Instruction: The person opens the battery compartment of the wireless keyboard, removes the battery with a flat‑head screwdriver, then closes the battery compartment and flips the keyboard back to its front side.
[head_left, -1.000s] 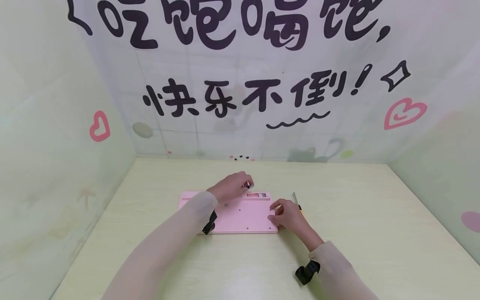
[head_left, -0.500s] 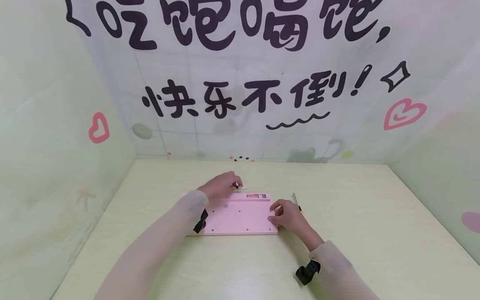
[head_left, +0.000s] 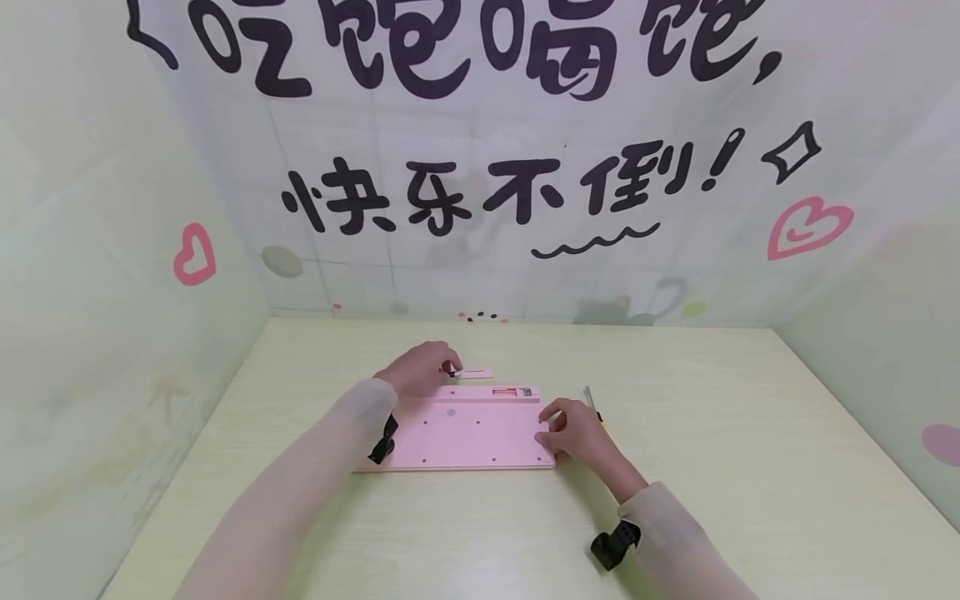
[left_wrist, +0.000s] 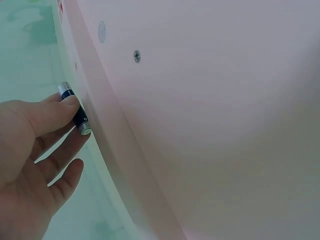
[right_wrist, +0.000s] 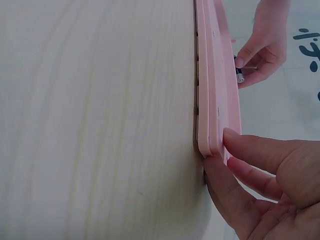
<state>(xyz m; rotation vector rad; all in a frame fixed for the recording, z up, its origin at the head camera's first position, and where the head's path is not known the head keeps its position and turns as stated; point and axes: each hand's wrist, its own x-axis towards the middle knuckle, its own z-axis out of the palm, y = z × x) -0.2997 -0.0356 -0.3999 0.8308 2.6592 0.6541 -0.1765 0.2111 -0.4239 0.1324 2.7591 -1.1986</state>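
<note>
A pink keyboard (head_left: 465, 433) lies underside up on the table, showing screws and a long raised ridge at the back. Near the right end of that ridge, the battery compartment (head_left: 513, 392) is uncovered. My left hand (head_left: 420, 369) is behind the ridge, and in the left wrist view it pinches a dark blue and silver battery (left_wrist: 75, 108) between thumb and fingers. My right hand (head_left: 583, 429) holds the keyboard's right edge, thumb on one face and fingers at the other, as the right wrist view shows. A small pink battery cover (head_left: 475, 373) lies just behind the keyboard.
A screwdriver (head_left: 591, 398) with a metal shaft and yellow handle lies right of the keyboard, partly hidden by my right hand. The pale wooden table (head_left: 712, 417) ends at a printed cloth backdrop (head_left: 480, 275), with similar walls left and right.
My left hand has moved left along the back of the keyboard with the battery, bringing the small pink cover into sight. My right hand has stayed at the right edge.
</note>
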